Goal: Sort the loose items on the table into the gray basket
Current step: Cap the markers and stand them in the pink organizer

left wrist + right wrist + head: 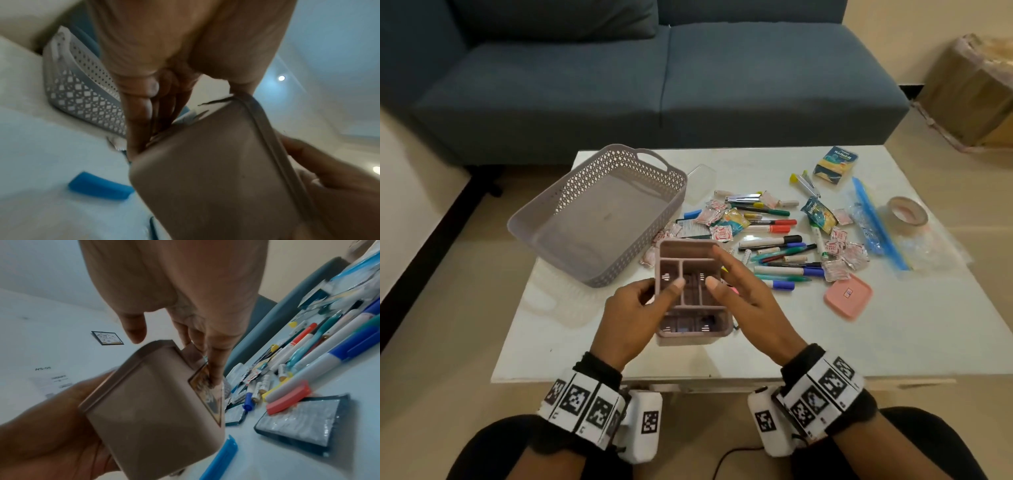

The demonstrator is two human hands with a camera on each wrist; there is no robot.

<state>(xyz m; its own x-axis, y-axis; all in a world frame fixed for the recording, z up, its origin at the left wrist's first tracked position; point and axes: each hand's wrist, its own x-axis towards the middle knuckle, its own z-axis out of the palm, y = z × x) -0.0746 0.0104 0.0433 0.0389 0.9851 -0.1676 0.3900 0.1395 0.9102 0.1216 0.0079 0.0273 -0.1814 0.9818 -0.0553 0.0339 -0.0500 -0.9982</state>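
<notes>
The sorting has barely begun, judging by how things lie: the gray basket [599, 219] sits at the far left of the white table [774, 335] with nothing visible inside it, while the whole scatter of loose items lies to its right, well outside it. That scatter includes a heap of markers and pens [779, 253], small sachets [717, 219], a blue-and-yellow packet [835, 164], a stapler [806, 183], a roll of tape [907, 210], a clear zip bag [876, 226] and a pink lid [847, 296] near the table's right front. The one thing in hand is a mauve compartment organizer [693, 289], lifted just above the table's near edge, open side up toward the head camera; from the wrist views its underside is clear of the surface. The left hand [635, 313] holds its left wall, thumb over the rim and into a compartment, fingers curled down the outer side. The right hand [743, 294] clasps the right wall, thumb on the rim and fingers along the side, fingertips [214, 378] pressing a label there. Both wrists angle inward, forearms coming up from below the table edge. The organizer probably goes into the basket first as a divider, and everything else is left to do.
</notes>
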